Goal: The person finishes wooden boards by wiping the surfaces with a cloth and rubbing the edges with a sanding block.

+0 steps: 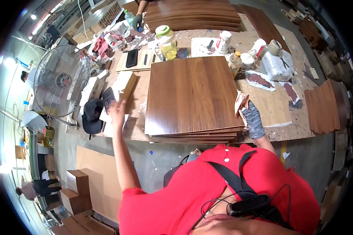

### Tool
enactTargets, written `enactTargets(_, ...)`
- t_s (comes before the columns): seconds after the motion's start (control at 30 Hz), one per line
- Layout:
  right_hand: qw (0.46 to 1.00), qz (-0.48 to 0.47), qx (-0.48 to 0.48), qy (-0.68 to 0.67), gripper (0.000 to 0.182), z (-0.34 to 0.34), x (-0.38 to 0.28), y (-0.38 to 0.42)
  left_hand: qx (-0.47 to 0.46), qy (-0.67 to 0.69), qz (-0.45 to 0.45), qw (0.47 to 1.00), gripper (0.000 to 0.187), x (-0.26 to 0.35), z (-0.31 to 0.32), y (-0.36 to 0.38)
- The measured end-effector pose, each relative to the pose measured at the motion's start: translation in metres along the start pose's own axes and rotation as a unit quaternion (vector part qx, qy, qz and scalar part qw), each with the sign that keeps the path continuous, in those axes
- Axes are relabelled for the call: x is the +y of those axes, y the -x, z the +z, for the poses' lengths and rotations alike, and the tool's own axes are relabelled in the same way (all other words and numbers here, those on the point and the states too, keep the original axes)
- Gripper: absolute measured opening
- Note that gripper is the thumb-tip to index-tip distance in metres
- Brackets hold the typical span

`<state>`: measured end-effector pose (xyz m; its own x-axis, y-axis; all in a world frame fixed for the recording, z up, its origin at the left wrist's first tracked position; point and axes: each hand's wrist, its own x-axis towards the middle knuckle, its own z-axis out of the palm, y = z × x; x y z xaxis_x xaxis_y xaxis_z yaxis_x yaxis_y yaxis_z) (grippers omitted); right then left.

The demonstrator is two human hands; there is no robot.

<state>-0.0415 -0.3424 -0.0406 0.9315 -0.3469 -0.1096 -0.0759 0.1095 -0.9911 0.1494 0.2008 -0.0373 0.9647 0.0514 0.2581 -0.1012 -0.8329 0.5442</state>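
Observation:
My left hand is bare and reaches over the left side of the table, fingers apart. Its fingertips overlap the lower edge of a dark, flat, phone-like object. My right hand wears a grey knitted glove and grips a stained, crumpled rag at the right edge of the panel stack. The top brown wood-grain panel lies flat and shiny between my hands, with several more panels under it, slightly out of line.
A black cap and a fan are at the left. Behind the stack stand a yellow-liquid jug, a phone and a white tub. A bottle and a white block are right. Across the table shows another person's gloved hand.

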Motion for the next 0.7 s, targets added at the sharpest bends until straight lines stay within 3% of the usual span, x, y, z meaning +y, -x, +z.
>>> enactTargets(0.03, 0.989, -0.062, -0.010, 0.131, 0.043, -0.005, 0.003, -0.003, -0.076, 0.189, -0.045, 0.978, 0.052, 0.053, -0.013, 0.024)
enactTargets(0.07, 0.989, -0.060, -0.016, 0.131, 0.043, -0.003, 0.004, -0.002, -0.088, 0.186, -0.043, 0.978, 0.057, 0.059, 0.002, 0.044)
enactTargets(0.1, 0.997, -0.053, -0.010, 0.061, 0.044, -0.002, 0.004, 0.001, -0.107, 0.114, -0.045, 0.987, 0.063, 0.106, -0.010, 0.072)
enactTargets(0.13, 0.999, -0.045, -0.004, -0.009, 0.046, 0.000, 0.002, 0.003, -0.170, 0.168, -0.049, 0.970, 0.066, 0.121, -0.009, 0.080)
enactTargets(0.17, 0.999, -0.040, -0.003, 0.037, 0.045, 0.003, -0.009, 0.005, -0.192, 0.073, -0.016, 0.978, 0.066, 0.138, -0.010, 0.090)
enactTargets(0.4, 0.996, -0.062, 0.001, 0.064, 0.044, -0.005, -0.012, 0.011, -0.128, 0.036, 0.025, 0.991, 0.062, 0.159, -0.003, 0.111)
enactTargets(0.43, 0.998, -0.060, -0.002, 0.010, 0.044, -0.011, -0.003, 0.013, -0.119, 0.038, 0.027, 0.992, 0.058, 0.160, -0.004, 0.113)
enactTargets(0.47, 0.996, -0.070, -0.010, 0.061, 0.044, -0.029, 0.013, 0.009, -0.118, 0.036, 0.024, 0.992, 0.058, 0.161, -0.006, 0.115)
enactTargets(0.57, 0.998, 0.045, 0.008, 0.035, 0.042, -0.052, 0.014, 0.009, -0.102, 0.085, 0.056, 0.990, 0.050, 0.166, -0.007, 0.121)
enactTargets(0.6, 0.999, -0.037, 0.012, -0.031, 0.039, -0.048, 0.022, 0.002, -0.105, 0.084, 0.057, 0.989, 0.050, 0.173, -0.009, 0.125)
enactTargets(0.63, 0.999, 0.030, 0.010, -0.028, 0.037, -0.057, 0.019, 0.002, -0.115, 0.095, 0.057, 0.987, 0.050, 0.183, -0.014, 0.129)
enactTargets(0.7, 0.997, 0.060, 0.003, -0.056, 0.034, -0.058, -0.001, 0.007, -0.114, 0.117, 0.061, 0.985, 0.048, 0.192, -0.011, 0.137)
